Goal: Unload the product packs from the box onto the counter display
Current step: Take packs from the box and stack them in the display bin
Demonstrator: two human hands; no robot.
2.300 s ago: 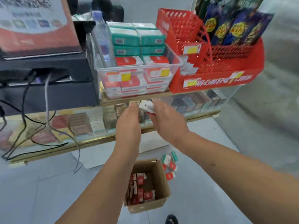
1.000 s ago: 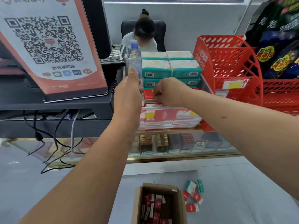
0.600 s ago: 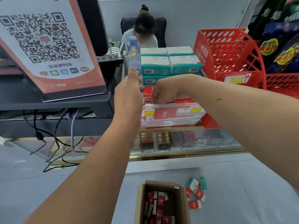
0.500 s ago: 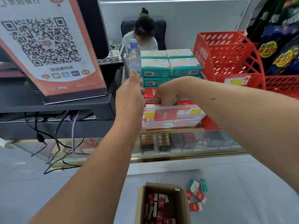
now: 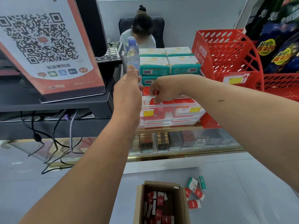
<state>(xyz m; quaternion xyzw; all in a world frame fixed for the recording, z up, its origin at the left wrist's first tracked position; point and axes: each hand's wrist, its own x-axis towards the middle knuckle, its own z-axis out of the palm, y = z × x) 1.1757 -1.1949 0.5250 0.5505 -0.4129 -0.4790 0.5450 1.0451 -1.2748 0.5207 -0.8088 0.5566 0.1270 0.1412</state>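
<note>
The red-and-white product pack [image 5: 148, 101] lies just under the right hand [image 5: 165, 89], whose curled fingers pinch it inside the clear plastic bin [image 5: 178, 109]. The left hand [image 5: 127, 92], with straight fingers, holds nothing.

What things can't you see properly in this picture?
Head view, bottom edge cuts off the cardboard box, so its packs can't be counted.
The left hand hides its fingertips behind its own back.
The right hand covers most of the red pack.
The price labels are too blurred to read.
</note>
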